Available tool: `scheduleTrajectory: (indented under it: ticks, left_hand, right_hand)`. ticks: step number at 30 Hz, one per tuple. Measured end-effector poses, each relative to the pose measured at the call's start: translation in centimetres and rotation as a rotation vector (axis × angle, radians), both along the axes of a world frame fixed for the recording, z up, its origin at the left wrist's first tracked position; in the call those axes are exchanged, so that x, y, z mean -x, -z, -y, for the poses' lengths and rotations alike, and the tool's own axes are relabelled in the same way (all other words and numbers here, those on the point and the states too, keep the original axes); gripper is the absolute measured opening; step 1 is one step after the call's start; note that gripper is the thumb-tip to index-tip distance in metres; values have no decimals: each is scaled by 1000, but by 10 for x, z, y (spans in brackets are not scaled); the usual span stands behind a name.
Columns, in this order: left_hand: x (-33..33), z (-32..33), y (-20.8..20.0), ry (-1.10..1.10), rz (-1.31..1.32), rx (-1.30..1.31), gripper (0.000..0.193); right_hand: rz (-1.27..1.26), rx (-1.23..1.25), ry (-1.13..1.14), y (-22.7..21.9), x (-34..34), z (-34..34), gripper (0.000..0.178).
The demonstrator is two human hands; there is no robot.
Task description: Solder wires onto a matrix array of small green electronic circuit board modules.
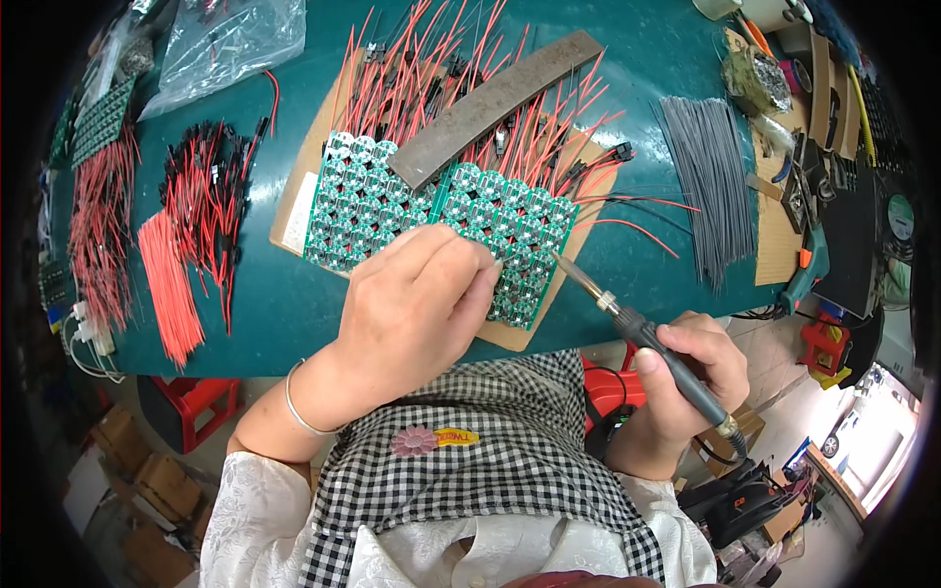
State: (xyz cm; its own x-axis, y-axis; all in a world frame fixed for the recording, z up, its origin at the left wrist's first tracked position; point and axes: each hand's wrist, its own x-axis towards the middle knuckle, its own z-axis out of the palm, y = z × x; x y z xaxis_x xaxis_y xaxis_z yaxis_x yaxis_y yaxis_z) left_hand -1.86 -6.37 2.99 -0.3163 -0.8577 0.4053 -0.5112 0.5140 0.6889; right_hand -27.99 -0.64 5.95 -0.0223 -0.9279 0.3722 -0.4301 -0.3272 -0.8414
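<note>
We hold the soldering iron (642, 333) clenched in our right hand (686, 377), its tip just beside the right edge of the green circuit board panel (441, 220) on the teal table (284, 304). Our left hand (417, 299) rests on the panel with fingertips pinched; what it pinches we cannot tell. We judge soldering of the red wires (431, 88) is in hand; the next joint needs a steady tip. The clear plastic bag (230, 39) holds small parts.
</note>
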Motion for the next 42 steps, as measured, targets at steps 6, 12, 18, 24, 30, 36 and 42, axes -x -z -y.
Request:
scheduleTrajectory:
  ticks: [6,12,18,24,30,36,42]
  left_hand:
    - [4,-4,6,-6,21,-44,15]
    - [3,0,10,21,55,-36,16]
    - [4,1,13,24,45,-33,16]
    - [4,3,12,33,66,-48,16]
    - [5,3,10,7,8,-52,15]
    - [8,5,10,45,61,-72,13]
    - [7,6,12,55,94,-83,14]
  right_hand:
    - [-73,-19,-26,1,-4,6,26]
    - [-85,-27,-56,2,-8,10,25]
    - [-119,-13,-94,0,-11,15,24]
    - [-82,-31,-108,-2,-7,18,24]
    - [14,-28,-76,-3,6,21,23]
    - [-55,-51,-119,-4,2,30,23]
    - [-93,-67,-118,-8,-2,29,23]
